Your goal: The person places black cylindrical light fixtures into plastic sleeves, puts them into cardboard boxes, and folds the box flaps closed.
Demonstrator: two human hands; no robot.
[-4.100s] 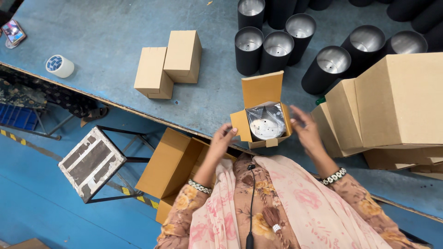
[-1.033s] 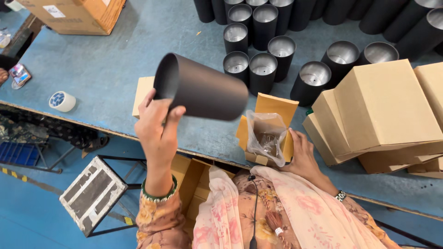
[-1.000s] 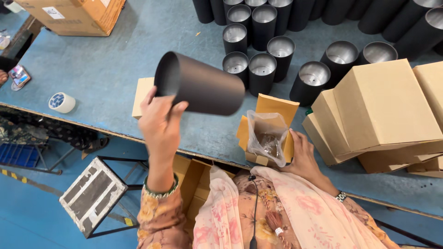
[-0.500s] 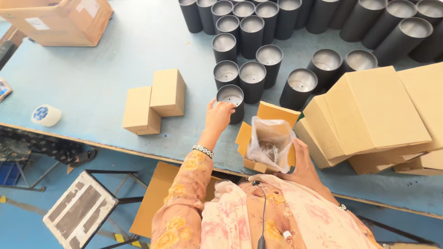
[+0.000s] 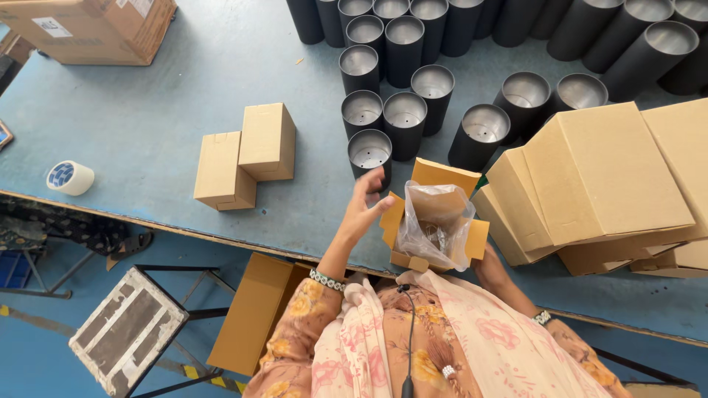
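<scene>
An open small cardboard box with a clear plastic bag inside it stands at the near edge of the blue table. My left hand hovers open just left of the box, close below a black metal cylinder that stands upright. My right hand rests against the box's right near corner, mostly hidden behind it. Whether it grips the box is unclear.
Several black cylinders stand in rows behind the box. Two closed small boxes sit to the left, larger closed cartons to the right. A tape roll lies far left; a big carton at the back left. A stool stands below.
My left hand had a black cylinder raised; it has set the cylinder upright on the table by the box, let go and drawn back toward the box.
</scene>
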